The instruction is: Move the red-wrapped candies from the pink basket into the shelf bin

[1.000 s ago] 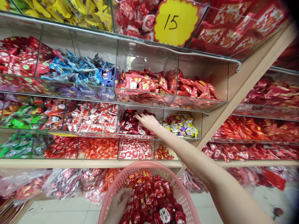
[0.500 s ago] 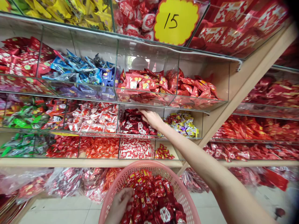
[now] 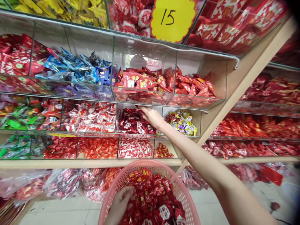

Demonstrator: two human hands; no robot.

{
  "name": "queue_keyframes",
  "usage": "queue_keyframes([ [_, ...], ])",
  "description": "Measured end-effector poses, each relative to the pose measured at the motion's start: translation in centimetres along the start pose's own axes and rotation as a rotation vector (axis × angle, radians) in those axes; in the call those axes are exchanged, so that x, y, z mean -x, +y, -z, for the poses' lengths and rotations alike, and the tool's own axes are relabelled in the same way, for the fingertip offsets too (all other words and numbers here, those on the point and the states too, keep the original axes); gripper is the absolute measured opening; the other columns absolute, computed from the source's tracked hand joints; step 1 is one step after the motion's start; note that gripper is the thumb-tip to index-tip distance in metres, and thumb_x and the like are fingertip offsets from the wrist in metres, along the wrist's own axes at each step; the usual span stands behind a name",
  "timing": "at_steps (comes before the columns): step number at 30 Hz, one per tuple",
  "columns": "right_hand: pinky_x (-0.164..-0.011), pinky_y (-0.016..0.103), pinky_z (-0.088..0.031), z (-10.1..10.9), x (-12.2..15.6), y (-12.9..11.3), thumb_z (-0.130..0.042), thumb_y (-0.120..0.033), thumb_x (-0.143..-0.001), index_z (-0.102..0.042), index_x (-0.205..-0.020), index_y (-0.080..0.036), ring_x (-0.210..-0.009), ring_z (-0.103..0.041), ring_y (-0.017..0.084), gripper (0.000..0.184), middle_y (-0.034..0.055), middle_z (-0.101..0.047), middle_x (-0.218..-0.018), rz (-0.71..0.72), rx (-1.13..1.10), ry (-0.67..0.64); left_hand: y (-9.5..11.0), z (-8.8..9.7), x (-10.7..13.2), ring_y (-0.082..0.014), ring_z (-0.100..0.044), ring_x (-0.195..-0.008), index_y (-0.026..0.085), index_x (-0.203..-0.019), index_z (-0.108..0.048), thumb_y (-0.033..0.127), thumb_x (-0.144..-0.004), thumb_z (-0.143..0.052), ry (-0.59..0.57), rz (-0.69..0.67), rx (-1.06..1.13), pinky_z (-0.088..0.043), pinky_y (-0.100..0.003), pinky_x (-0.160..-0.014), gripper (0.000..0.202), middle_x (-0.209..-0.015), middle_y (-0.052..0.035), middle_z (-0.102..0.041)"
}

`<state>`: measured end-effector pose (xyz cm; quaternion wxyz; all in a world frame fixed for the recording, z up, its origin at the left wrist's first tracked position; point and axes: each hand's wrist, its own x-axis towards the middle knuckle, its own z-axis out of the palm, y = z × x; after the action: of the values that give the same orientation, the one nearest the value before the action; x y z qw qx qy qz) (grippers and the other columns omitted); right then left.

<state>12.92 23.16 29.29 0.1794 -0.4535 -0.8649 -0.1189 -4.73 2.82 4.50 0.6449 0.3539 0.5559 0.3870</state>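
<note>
My right hand [image 3: 152,117] reaches into a clear shelf bin of dark red wrapped candies [image 3: 132,122], its fingers stretched over the back of the pile and touching the wrappers. My left hand [image 3: 120,203] is curled over the near rim of a pink plastic basket [image 3: 185,200] at the bottom of the view, fingers closed on the rim. The basket is heaped with red wrapped candies [image 3: 152,197].
Clear acrylic bins run in rows across wooden shelves, filled with red, blue [image 3: 75,67], green [image 3: 16,120] and yellow-purple [image 3: 182,122] candies. A yellow price tag reading 15 [image 3: 172,19] hangs above. Bagged candy lies under the lowest shelf; a second shelf unit stands to the right.
My right hand has slid up and toward the back of the dark red candy bin. The view has shifted slightly. My left hand stays on the basket.
</note>
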Motion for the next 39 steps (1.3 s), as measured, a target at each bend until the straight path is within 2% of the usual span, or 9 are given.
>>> queue_keyframes([
  [12,-0.079,0.033,-0.047,0.5,1.6,0.1,-0.036,-0.02,-0.09,-0.035,-0.133,-0.025,-0.099,-0.06,0.023,0.043,0.0079,-0.055,-0.121,-0.012,0.009,0.015,2.6,-1.0,0.6,-0.0271,-0.063,-0.096,0.019,-0.091,-0.067,0.054,-0.064,-0.067,-0.037,-0.02,0.014,-0.051,-0.035,-0.077,0.044,-0.106,-0.0097,-0.067],
  [15,-0.081,0.032,-0.047,0.1,1.7,0.3,-0.036,-0.019,-0.09,-0.036,-0.132,-0.024,-0.1,-0.059,0.021,0.043,0.0073,-0.056,-0.121,-0.011,-0.01,0.04,6.6,-1.5,0.7,-0.0271,-0.062,-0.098,0.018,-0.092,-0.067,0.047,-0.069,-0.066,-0.057,-0.113,0.024,-0.051,-0.037,-0.081,0.037,-0.106,-0.0113,-0.067],
  [20,-0.084,0.034,-0.05,0.1,2.3,-0.1,-0.035,-0.016,-0.09,-0.033,-0.135,-0.025,-0.108,-0.055,0.021,0.045,0.0068,-0.05,-0.13,0.055,0.034,0.083,17.4,-2.8,0.1,-0.0248,-0.06,-0.105,0.015,-0.101,-0.061,0.033,-0.076,-0.064,-0.174,-0.35,0.21,-0.046,-0.038,-0.093,0.031,-0.114,-0.0138,-0.064],
  [22,-0.084,0.036,-0.051,0.4,2.9,-0.6,-0.035,-0.014,-0.089,-0.031,-0.136,-0.025,-0.113,-0.051,0.021,0.048,0.0062,-0.044,-0.136,0.083,0.051,0.1,20.9,-3.6,-0.5,-0.0261,-0.058,-0.108,0.013,-0.104,-0.058,0.038,-0.08,-0.059,-0.284,-0.298,0.311,-0.044,-0.04,-0.096,0.035,-0.119,-0.0175,-0.06],
  [25,-0.081,0.035,-0.054,0.8,4.2,-1.7,-0.034,-0.015,-0.09,-0.029,-0.137,-0.026,-0.12,-0.046,0.022,0.049,0.0054,-0.038,-0.142,0.115,0.079,0.121,23.6,-4.9,-1.3,-0.0298,-0.06,-0.104,0.011,-0.106,-0.055,0.057,-0.077,-0.053,-0.372,-0.179,0.424,-0.045,-0.044,-0.093,0.054,-0.114,-0.0209,-0.06],
  [28,-0.076,0.031,-0.056,1.2,5.7,-3.0,-0.032,-0.016,-0.091,-0.028,-0.138,-0.024,-0.123,-0.042,0.022,0.048,0.0064,-0.033,-0.145,0.18,0.135,0.152,24.4,-5.9,-1.2,-0.0288,-0.063,-0.097,0.013,-0.109,-0.054,0.065,-0.076,-0.046,-0.506,-0.195,0.521,-0.049,-0.046,-0.087,0.062,-0.105,-0.0165,-0.065],
  [31,-0.069,0.026,-0.058,1.4,7.4,-4.6,-0.029,-0.014,-0.092,-0.031,-0.136,-0.024,-0.123,-0.041,0.021,0.045,0.0061,-0.034,-0.145,0.256,0.235,0.194,24.5,-6.5,-0.3,-0.0218,-0.067,-0.083,0.016,-0.099,-0.059,0.055,-0.083,-0.043,-0.579,-0.225,0.643,-0.055,-0.039,-0.075,0.045,-0.089,-0.0083,-0.069],
  [35,-0.062,0.022,-0.058,1.5,10.4,-6.6,-0.031,-0.015,-0.092,-0.032,-0.134,-0.025,-0.125,-0.037,0.022,0.043,0.0054,-0.033,-0.145,0.266,0.286,0.196,23.2,-6.7,1.4,-0.0144,-0.067,-0.062,0.017,-0.081,-0.061,0.032,-0.086,-0.047,-0.449,-0.131,0.726,-0.056,-0.027,-0.058,0.021,-0.07,-0.0006,-0.069],
  [39,-0.066,0.028,-0.059,0.8,14.7,-8.5,-0.035,-0.019,-0.091,-0.031,-0.135,-0.024,-0.127,-0.035,0.026,0.044,0.008,-0.035,-0.143,0.248,0.216,0.119,18.9,-6.6,2.4,-0.0117,-0.065,-0.058,0.019,-0.085,-0.062,0.024,-0.082,-0.05,-0.306,-0.026,0.744,-0.055,-0.024,-0.055,0.013,-0.071,0.0026,-0.069],
])
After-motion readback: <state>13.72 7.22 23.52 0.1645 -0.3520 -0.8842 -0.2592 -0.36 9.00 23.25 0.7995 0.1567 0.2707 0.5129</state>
